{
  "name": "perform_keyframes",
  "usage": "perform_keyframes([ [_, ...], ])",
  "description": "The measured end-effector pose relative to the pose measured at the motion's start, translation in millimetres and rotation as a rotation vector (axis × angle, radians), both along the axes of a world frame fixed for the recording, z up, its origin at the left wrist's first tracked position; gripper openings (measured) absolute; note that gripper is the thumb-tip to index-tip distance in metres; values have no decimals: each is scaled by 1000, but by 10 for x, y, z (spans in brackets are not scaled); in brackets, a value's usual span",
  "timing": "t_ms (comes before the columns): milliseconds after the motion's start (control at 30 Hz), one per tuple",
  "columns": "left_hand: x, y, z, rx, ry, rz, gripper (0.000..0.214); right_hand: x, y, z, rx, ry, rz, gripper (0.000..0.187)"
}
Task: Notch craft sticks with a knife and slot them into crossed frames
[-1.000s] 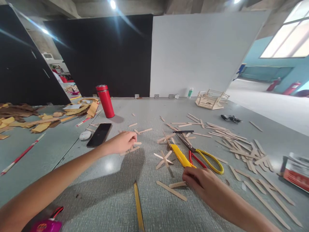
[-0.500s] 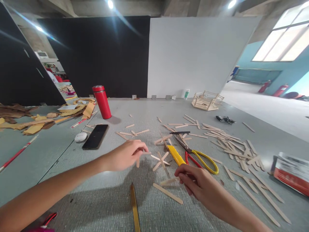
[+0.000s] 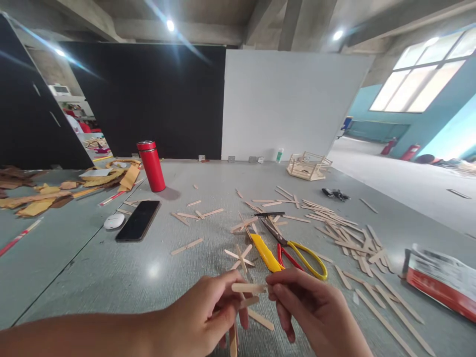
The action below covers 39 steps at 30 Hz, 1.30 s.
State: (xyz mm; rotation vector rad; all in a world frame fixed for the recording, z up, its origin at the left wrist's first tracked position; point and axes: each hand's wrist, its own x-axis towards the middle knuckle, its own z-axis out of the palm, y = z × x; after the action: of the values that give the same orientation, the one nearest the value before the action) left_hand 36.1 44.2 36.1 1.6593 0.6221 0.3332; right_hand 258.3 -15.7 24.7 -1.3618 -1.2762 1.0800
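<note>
My left hand [image 3: 208,312] and my right hand [image 3: 308,312] meet low in the middle, just above the grey table. Together they pinch a short wooden craft stick [image 3: 248,287] held level between the fingertips. More sticks [image 3: 245,303] poke out from under my left fingers. Just beyond lie a small star of crossed sticks [image 3: 241,256], a yellow utility knife [image 3: 265,253] and yellow-handled scissors [image 3: 297,245].
Several loose sticks [image 3: 345,225] are scattered over the right half of the table [image 3: 111,277]. A black phone [image 3: 138,227], a white mouse [image 3: 114,221] and a red flask [image 3: 151,166] stand at the left. A stick-built frame [image 3: 308,165] sits far back, a red-and-white box [image 3: 442,277] at the right edge.
My left hand drew back from the far sticks toward me, carrying sticks. My right hand lifted off the table to meet it. The view tilted up.
</note>
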Motion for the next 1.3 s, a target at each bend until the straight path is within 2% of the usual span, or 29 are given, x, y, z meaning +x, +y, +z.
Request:
perform_keyframes([
  [200, 14, -39, 28, 35, 2, 22, 26, -53, -8, -23, -21, -62, -8, 22],
  [333, 26, 5, -80, 16, 32, 47, 46, -93, -7, -44, 5, -173, 47, 23],
  [367, 29, 25, -118, 31, 72, 51, 51, -75, 6, -52, 37, -266, 76, 23],
  [433, 37, 63, -181, 96, 152, 41, 52, 24, 64, -69, 133, -594, 74, 23],
  [500, 41, 83, -206, 172, 210, 12, 49, 206, 166, -94, 219, -1021, -42, 28],
  [600, 33, 62, -160, 299, 263, -15, 44, 532, 348, -152, 156, -1177, -130, 30],
  [700, -4, 20, -52, 420, 246, 1, 37, 747, 463, -210, 73, -1253, -144, 27],
  [800, -59, 26, 51, 502, 166, 83, 33, 815, 473, -242, 11, -1251, -138, 26],
  [833, -76, 43, 74, 461, 121, 118, 32, 824, 464, -247, -11, -1241, -142, 27],
  [967, -120, 142, 102, 101, -82, 201, 39, 894, 472, -226, -74, -1176, -202, 36],
  [1033, -128, 182, 109, 27, -132, 215, 43, 945, 518, -175, -77, -1127, -248, 37],
  [1133, -133, 206, 170, -71, -232, 233, 35, 953, 563, -35, -34, -1021, -274, 38],
  [1200, -142, 202, 248, -155, -341, 222, 38, 867, 525, 74, 17, -915, -206, 44],
  [1267, -155, 193, 331, -202, -421, 208, 40, 704, 425, 157, 73, -725, -66, 58],
  [1300, -162, 190, 366, -206, -440, 202, 39, 603, 359, 180, 101, -473, 11, 65],
])
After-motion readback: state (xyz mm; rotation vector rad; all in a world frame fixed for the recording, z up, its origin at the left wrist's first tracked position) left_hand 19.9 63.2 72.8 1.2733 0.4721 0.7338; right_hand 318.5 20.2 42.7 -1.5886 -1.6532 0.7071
